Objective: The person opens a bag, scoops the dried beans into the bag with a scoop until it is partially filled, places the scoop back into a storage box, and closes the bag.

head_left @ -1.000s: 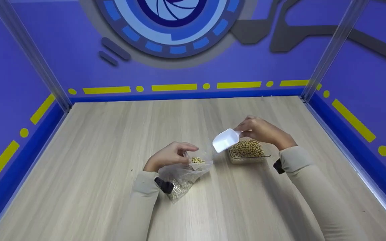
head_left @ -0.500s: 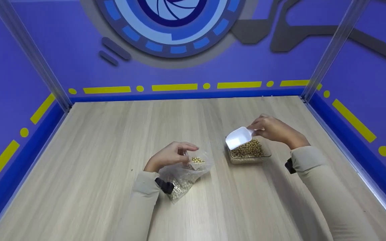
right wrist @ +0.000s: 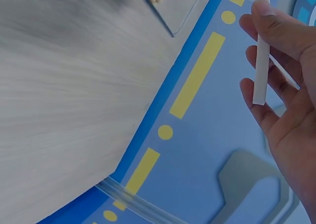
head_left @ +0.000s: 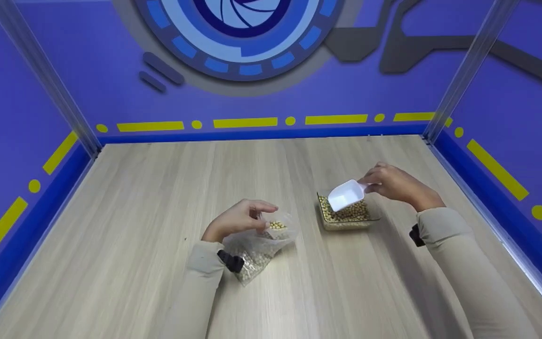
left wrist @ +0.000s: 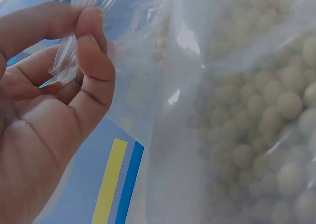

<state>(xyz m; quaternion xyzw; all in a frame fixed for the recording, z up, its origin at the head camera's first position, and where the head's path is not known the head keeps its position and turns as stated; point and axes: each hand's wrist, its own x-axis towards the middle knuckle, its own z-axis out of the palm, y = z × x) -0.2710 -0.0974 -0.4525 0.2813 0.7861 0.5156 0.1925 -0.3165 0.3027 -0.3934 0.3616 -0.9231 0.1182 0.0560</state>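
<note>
My left hand (head_left: 235,220) pinches a clear plastic bag (head_left: 258,256) of pale round beans (left wrist: 266,105) by its rim (left wrist: 64,61), presumably to hold it open. On the pale wood-grain tabletop (head_left: 134,235), to its right, stands a squarish, clear glass-like dish (head_left: 348,226) of yellowish beans (head_left: 358,214); over it my right hand (head_left: 395,186) grips a white plastic scoop (head_left: 346,195) by the handle (right wrist: 261,71), perhaps so strays land inside.

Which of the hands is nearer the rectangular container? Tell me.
Right. The right hand is just right of the container, holding the scoop over it; the left hand is farther, to its left, pinching the bag.
</note>
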